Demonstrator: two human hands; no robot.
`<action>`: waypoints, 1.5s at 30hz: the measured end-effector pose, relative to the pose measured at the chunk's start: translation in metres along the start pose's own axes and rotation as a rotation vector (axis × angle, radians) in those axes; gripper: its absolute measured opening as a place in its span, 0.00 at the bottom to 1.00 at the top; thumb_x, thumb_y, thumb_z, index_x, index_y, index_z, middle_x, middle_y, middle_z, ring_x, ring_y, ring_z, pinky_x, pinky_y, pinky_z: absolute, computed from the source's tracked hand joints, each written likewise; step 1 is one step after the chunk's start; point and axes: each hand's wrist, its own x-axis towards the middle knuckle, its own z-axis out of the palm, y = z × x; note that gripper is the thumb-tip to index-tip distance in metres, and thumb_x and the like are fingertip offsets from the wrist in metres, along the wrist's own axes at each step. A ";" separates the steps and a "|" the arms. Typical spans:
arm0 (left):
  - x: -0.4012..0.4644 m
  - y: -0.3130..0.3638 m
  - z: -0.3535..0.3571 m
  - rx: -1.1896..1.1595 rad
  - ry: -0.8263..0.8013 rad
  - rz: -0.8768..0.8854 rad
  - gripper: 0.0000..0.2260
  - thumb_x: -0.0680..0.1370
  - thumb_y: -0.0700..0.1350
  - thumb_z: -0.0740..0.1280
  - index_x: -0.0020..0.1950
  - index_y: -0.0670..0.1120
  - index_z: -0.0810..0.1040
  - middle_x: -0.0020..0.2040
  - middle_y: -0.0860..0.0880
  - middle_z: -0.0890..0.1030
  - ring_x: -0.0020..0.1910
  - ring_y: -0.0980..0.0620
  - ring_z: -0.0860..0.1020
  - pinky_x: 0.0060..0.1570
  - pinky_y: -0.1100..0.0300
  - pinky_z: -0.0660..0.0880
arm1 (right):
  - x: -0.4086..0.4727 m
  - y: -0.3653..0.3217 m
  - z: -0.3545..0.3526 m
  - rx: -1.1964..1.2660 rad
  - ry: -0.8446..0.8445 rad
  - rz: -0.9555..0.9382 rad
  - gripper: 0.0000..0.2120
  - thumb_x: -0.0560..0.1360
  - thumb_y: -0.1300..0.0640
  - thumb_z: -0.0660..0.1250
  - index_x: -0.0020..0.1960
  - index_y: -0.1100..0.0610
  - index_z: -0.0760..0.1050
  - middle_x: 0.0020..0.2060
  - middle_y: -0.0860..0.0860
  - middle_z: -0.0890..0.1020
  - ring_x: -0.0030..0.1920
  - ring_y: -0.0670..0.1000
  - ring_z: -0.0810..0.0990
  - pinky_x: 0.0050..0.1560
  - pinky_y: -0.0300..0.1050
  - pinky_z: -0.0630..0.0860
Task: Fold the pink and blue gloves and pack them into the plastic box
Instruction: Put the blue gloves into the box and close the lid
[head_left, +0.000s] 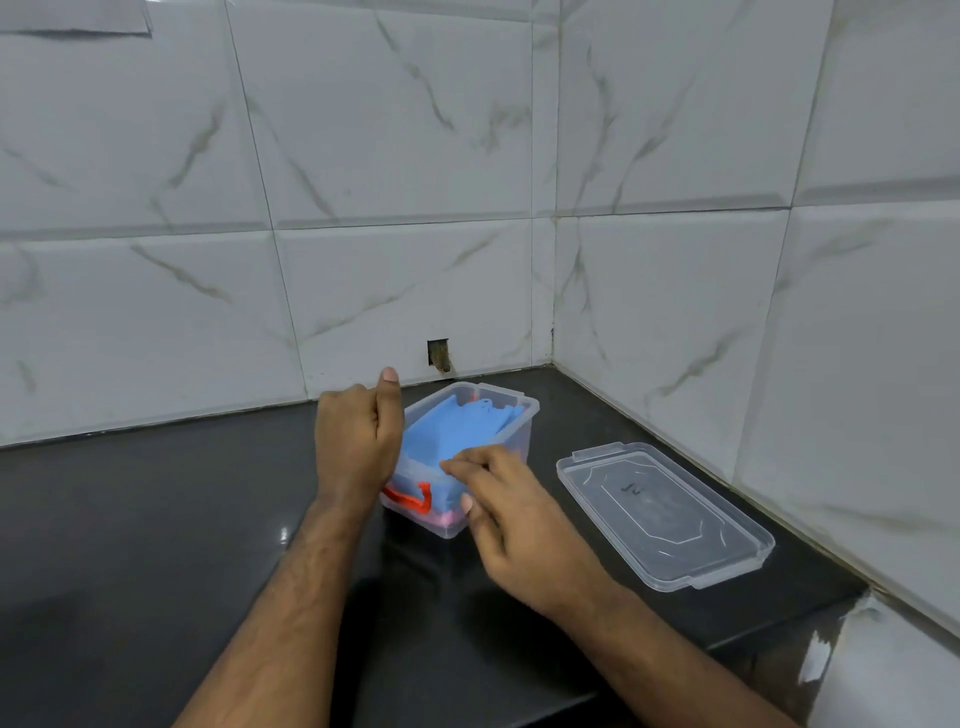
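We judge that the packing is almost finished, and the step in hand is to settle the blue gloves (452, 428) flat inside the plastic box (511, 436) so that nothing stands above the rim. To do this well, we would press with flat fingertips from the near end toward the far end, slowly, while the other hand keeps the box from sliding on the dark bench (156, 519) — the box is light and the bench looks smooth. The blue gloves lie folded on top and fill most of the box; a little pink shows at the bottom near corner, so we think the pink gloves (449, 517) lie under them, though most of them is hidden. Our right hand (511, 512) has its fingers loosely spread, holding nothing, with the fingertips resting on the near edge of the blue gloves just at the rim. Our left hand (358, 439) is curled with the thumb up, at the left wall of the box; whether it grips the wall or only leans beside it we cannot tell. The clear lid (660, 512) lies apart on the right — it is within easy reach for closing, and the red latch (410, 498) is on the near end.
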 end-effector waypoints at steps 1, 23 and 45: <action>-0.001 0.004 0.000 -0.048 -0.007 0.028 0.34 0.85 0.56 0.49 0.24 0.44 0.73 0.21 0.48 0.75 0.24 0.46 0.74 0.33 0.49 0.72 | 0.000 -0.002 0.001 0.021 -0.059 -0.024 0.23 0.79 0.64 0.61 0.73 0.55 0.71 0.71 0.47 0.71 0.72 0.44 0.69 0.73 0.38 0.65; 0.002 0.037 -0.015 0.062 -0.678 0.164 0.25 0.72 0.69 0.68 0.30 0.48 0.78 0.26 0.50 0.75 0.27 0.53 0.71 0.32 0.49 0.70 | 0.035 0.036 -0.014 -0.387 -0.036 0.071 0.15 0.74 0.45 0.72 0.58 0.48 0.75 0.56 0.45 0.75 0.56 0.48 0.74 0.59 0.46 0.68; 0.003 0.045 -0.013 0.037 -0.987 -0.128 0.07 0.69 0.50 0.81 0.39 0.53 0.85 0.45 0.53 0.84 0.48 0.53 0.81 0.55 0.55 0.78 | 0.040 0.040 -0.017 -0.405 -0.047 0.212 0.22 0.70 0.29 0.66 0.48 0.47 0.82 0.43 0.39 0.71 0.52 0.44 0.68 0.55 0.45 0.58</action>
